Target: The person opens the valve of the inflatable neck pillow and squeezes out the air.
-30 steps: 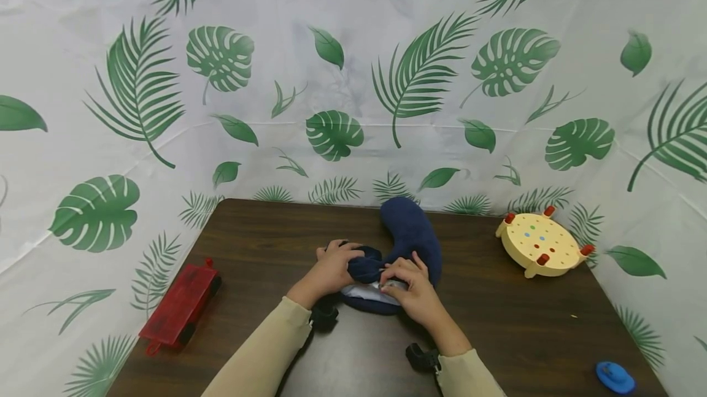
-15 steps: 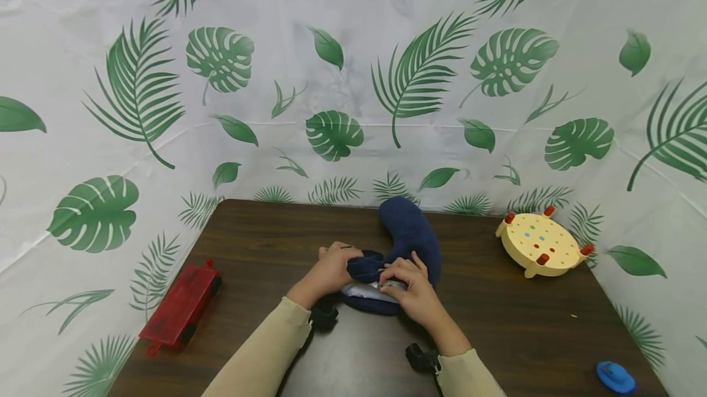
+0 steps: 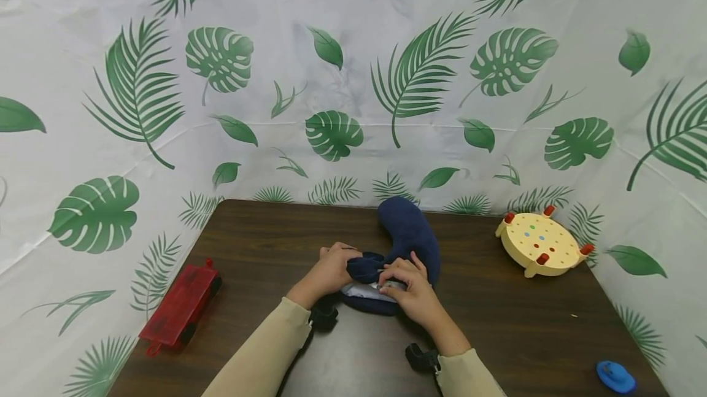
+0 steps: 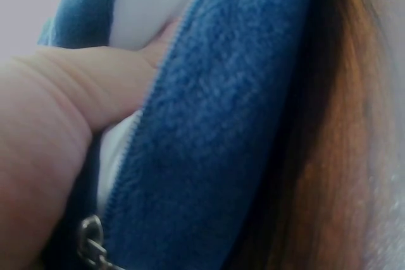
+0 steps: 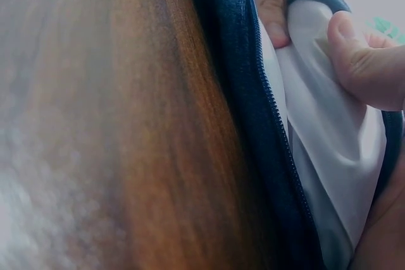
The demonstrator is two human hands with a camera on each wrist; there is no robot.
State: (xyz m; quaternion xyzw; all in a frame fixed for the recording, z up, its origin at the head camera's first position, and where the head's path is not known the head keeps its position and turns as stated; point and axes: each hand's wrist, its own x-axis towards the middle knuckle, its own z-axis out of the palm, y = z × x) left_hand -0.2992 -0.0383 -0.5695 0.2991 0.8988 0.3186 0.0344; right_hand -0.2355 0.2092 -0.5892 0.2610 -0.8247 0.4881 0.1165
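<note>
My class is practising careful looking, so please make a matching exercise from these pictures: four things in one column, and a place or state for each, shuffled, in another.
Things
1. navy cushion
2. red wagon
3. yellow round toy
4. small blue object

Places and states
A. near the right front corner of the table
B. on the table's left side
C. unzipped, with the left hand and right hand on it
D. red-tipped legs pointing up

Pairs: 1-C, 2-B, 3-D, 4-A

Red wagon (image 3: pixel 181 305) L on brown tbl (image 3: pixel 519 317), yellow pegged disc (image 3: pixel 538 243) far R, blue item (image 3: pixel 615 377) near R
</note>
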